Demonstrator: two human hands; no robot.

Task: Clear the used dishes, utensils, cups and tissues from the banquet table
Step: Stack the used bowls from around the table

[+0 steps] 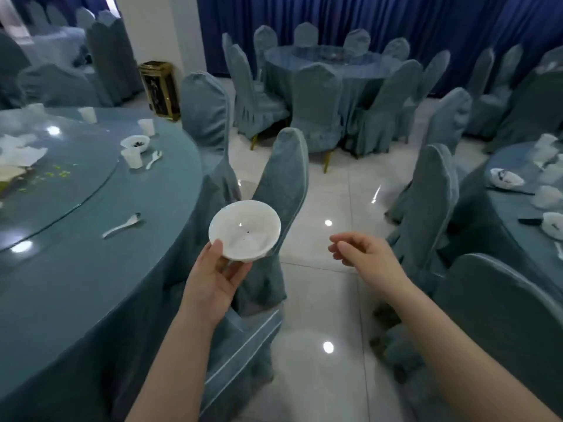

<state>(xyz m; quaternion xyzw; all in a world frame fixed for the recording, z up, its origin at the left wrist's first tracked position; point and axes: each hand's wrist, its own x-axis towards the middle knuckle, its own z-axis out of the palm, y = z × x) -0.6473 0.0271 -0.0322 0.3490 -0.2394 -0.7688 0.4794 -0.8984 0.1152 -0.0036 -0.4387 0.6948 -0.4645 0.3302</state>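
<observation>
Blue curtains (396, 22) across the top of the frame, hanging to the floor. At upper centre, a round table (332, 60) draped in grey-blue cloth, ringed by chairs in matching covers. More covered chairs (285, 184) in mid-frame and down the right side. At upper left, a white pillar (164, 32), with a gold-and-black bin (160, 89) standing at its foot. Glossy white floor tiles (329, 300) through the centre and bottom, dotted with bright ceiling-light reflections.
</observation>
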